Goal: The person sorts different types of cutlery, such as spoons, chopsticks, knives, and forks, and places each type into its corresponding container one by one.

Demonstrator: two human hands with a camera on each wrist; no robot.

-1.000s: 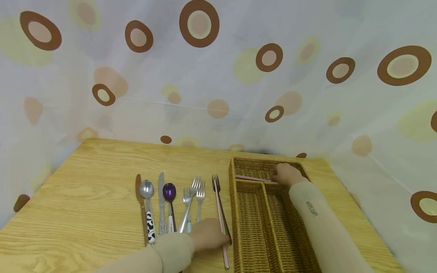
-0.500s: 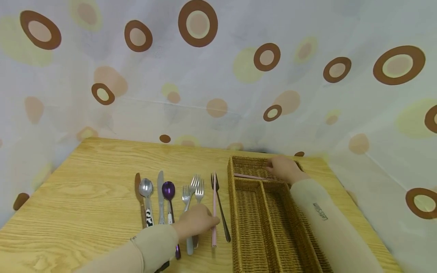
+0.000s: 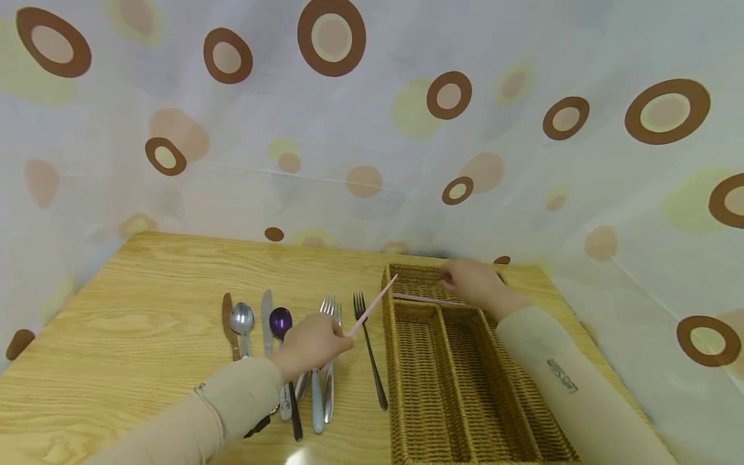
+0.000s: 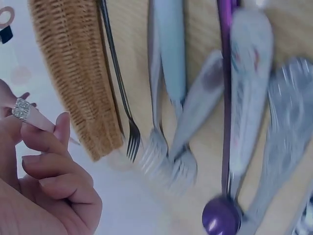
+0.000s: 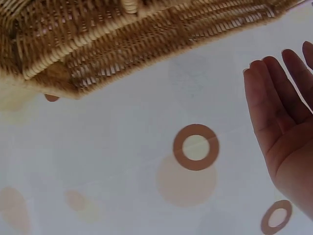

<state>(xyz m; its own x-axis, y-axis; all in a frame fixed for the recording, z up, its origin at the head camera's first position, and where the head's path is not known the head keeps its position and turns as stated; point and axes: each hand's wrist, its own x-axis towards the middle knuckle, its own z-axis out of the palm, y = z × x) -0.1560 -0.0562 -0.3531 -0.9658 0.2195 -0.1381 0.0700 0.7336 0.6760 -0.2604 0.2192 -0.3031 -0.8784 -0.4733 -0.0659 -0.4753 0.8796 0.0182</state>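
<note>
My left hand [image 3: 310, 342] pinches a pink chopstick [image 3: 378, 302], raised at a slant above the black fork [image 3: 372, 361], its thin tip overlapping the basket's left rim in the head view. In the left wrist view the chopstick's glittery end [image 4: 22, 108] sticks out between thumb and fingers. Another pink chopstick [image 3: 424, 298] lies in the back compartment of the wicker basket [image 3: 391, 387]. Over that compartment is my right hand [image 3: 473, 284]; in the right wrist view its fingers [image 5: 269, 93] are straight and hold nothing.
Left of the basket lie silver forks [image 3: 328, 303], a purple spoon [image 3: 281, 320], a silver spoon [image 3: 241, 316], a silver knife [image 3: 267, 320] and a brown knife [image 3: 228, 316]. The basket's front has long compartments [image 3: 427, 374]. A patterned cloth [image 3: 360, 129] hangs behind the wooden table [image 3: 180, 278].
My left hand has picked the pink chopstick up from beside the black fork and tilted it toward the basket. The right hand has shifted slightly left over the back compartment.
</note>
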